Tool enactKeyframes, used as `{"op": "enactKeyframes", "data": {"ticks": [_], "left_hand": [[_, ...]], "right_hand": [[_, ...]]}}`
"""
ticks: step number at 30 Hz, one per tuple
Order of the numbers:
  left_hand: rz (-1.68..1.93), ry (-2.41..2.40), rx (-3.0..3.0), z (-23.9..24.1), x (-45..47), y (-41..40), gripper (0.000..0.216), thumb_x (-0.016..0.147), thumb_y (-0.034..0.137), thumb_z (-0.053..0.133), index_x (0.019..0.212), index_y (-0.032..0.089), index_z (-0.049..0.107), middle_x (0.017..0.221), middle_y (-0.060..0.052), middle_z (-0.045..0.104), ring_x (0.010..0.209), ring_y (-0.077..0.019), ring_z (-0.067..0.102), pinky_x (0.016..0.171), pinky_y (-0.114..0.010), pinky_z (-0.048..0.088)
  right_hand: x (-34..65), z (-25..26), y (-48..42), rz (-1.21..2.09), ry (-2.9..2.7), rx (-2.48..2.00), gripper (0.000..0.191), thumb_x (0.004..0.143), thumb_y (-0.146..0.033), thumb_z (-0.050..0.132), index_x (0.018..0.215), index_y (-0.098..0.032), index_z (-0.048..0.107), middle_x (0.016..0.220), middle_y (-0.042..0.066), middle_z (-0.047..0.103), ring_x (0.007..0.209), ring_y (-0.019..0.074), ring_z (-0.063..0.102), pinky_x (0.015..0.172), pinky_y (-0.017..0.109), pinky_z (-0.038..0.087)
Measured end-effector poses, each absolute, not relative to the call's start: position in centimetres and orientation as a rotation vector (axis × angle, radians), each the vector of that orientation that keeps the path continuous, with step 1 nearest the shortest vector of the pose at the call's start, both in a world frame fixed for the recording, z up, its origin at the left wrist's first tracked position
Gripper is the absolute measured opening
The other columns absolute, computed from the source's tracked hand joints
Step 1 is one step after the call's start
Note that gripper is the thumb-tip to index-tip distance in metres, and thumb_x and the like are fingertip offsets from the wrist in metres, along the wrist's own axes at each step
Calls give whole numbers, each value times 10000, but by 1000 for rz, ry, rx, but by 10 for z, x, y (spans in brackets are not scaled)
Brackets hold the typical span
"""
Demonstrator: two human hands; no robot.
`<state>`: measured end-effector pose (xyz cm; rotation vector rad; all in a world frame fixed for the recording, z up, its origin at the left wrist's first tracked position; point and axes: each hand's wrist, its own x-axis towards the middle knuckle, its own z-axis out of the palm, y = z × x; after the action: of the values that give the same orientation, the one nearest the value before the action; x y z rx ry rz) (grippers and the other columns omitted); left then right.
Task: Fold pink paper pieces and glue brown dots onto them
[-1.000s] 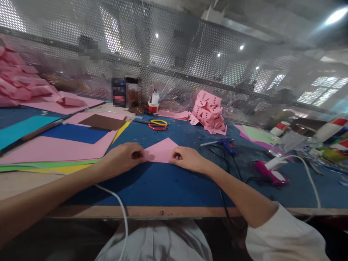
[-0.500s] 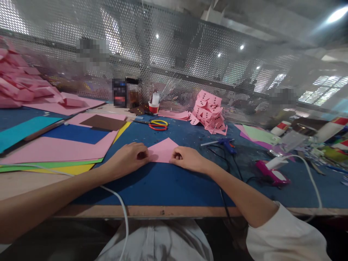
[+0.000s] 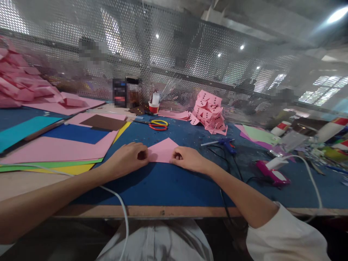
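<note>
A pink paper sheet (image 3: 163, 151) with a pointed top lies on the blue table surface (image 3: 163, 188) in front of me. My left hand (image 3: 133, 156) is closed in a pinch on its left edge, thumb against fingers. On the opposite edge my right hand (image 3: 187, 158) pinches the same sheet, its fingers curled. The fingertips hide the sheet's two side corners. Beyond the sheet rest scissors (image 3: 158, 125) with yellow and red handles. A blue glue gun (image 3: 227, 145) lies to the right of my right hand.
At left are stacked coloured sheets (image 3: 67, 149) and a pink paper heap (image 3: 24, 79). Dotted pink pieces (image 3: 208, 112) are piled by the mesh panel (image 3: 168, 47). A magenta power strip (image 3: 273, 174) sits at right. A white cable (image 3: 122, 203) hangs over the front edge.
</note>
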<state>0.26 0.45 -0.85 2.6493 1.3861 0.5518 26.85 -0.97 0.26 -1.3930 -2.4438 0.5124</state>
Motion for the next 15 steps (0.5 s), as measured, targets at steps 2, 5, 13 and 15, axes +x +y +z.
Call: {"op": "enactKeyframes", "data": {"ticks": [2, 5, 13, 15], "left_hand": [[541, 1399, 2655, -8, 2, 5, 192, 828, 360, 538, 732, 209, 606, 766, -24, 639, 721, -193, 565, 655, -283, 358], [520, 1405, 2646, -9, 0, 6, 172, 813, 346, 538, 737, 214, 617, 776, -28, 649, 725, -202, 569, 651, -287, 358], [499, 1431, 2604, -7, -5, 7, 175, 802, 361, 534, 747, 225, 628, 786, -24, 672, 740, -212, 587, 656, -289, 363], [493, 1446, 2595, -6, -6, 7, 183, 802, 370, 532, 750, 226, 631, 789, -22, 676, 744, -211, 591, 652, -285, 363]], "right_hand": [[269, 3, -9, 511, -2445, -1390, 166, 867, -366, 651, 856, -202, 669, 858, -5, 687, 733, 118, 578, 604, 230, 336], [269, 2, -9, 509, -2447, -1381, 171, 868, -368, 651, 851, -199, 666, 855, -2, 686, 735, 118, 578, 605, 231, 335], [269, 2, -9, 510, -2445, -1390, 169, 868, -371, 653, 859, -203, 668, 853, -7, 684, 737, 115, 579, 606, 228, 338], [269, 2, -9, 506, -2447, -1391, 165, 866, -367, 655, 858, -202, 667, 859, -4, 686, 739, 116, 580, 608, 229, 338]]}}
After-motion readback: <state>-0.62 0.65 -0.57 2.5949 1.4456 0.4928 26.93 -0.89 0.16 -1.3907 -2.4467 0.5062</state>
